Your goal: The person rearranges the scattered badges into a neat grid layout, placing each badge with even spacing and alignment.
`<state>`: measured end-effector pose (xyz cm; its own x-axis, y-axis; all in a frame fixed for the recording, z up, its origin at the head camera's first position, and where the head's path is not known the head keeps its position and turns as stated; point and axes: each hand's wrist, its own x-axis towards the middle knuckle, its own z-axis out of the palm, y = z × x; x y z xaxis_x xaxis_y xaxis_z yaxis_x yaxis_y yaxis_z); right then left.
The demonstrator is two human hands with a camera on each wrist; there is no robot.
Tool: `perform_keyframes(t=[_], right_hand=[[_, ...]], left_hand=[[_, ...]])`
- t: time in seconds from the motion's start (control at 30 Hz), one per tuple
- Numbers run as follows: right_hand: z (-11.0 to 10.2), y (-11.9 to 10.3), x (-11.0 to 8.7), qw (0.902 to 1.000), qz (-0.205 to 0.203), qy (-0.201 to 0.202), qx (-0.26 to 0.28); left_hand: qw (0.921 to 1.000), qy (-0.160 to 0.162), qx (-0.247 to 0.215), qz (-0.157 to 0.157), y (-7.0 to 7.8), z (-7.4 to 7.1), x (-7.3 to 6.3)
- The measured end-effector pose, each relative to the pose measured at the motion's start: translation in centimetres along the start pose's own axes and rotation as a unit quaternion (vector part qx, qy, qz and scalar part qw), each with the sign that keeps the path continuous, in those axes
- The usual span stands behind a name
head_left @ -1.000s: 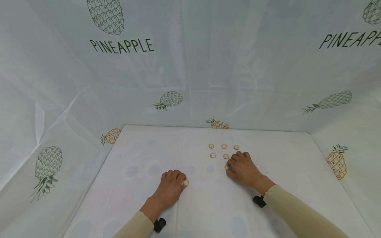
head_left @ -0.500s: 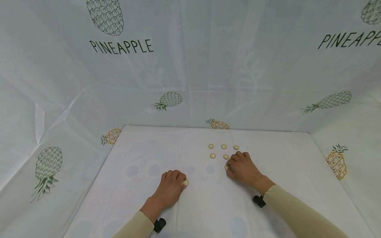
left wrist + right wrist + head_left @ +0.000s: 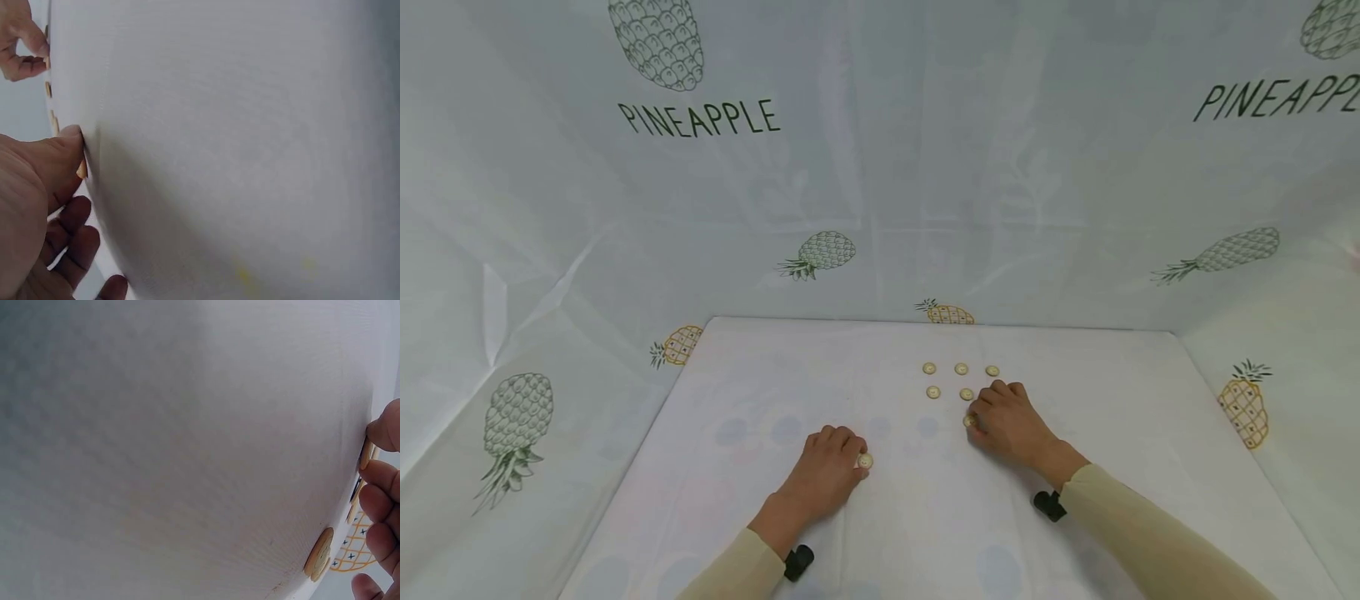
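Near the middle of the table, my left hand pinches a small round tan button by its edge between thumb and forefinger. In the left wrist view that button stays low against the cloth. My right hand, farther back and to the right, pinches another button, partly covered by its fingers. The right wrist view has this button between thumb and forefinger, at the cloth. Beyond the right hand several buttons lie flat in two rows: a back row of three, including a middle button, and two in front, including a left button.
A white cloth with faint spots covers the table. White sheets printed with pineapples hang behind and at both sides. A black wrist camera sits under the left wrist, and another black camera under the right.
The whole head view has shifted slightly to the left. Both hands keep their hold on their buttons, and the laid-out buttons stay in the same arrangement.
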<state>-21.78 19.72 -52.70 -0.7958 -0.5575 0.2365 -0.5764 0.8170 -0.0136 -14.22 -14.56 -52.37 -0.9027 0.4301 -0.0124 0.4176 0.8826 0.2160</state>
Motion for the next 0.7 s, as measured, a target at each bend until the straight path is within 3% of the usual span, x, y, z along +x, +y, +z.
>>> perform_keyframes(t=[0.27, 0.47, 0.7], right_hand=[[-0.05, -0.16, 0.1, 1.0, 0.006, 0.0, -0.002], [0.09, -0.08, 0.12, 0.9999, 0.008, -0.006, -0.012], [0.14, 0.06, 0.04, 0.9999, 0.007, -0.006, -0.01]], left_hand=[[0.9983, 0.008, 0.047, 0.032, 0.0, -0.53, -0.06], [0.9951, 0.033, 0.08, 0.047, -0.3, -0.51, -0.06], [0.9959, 0.041, 0.068, 0.044, -0.39, -0.48, -0.03]])
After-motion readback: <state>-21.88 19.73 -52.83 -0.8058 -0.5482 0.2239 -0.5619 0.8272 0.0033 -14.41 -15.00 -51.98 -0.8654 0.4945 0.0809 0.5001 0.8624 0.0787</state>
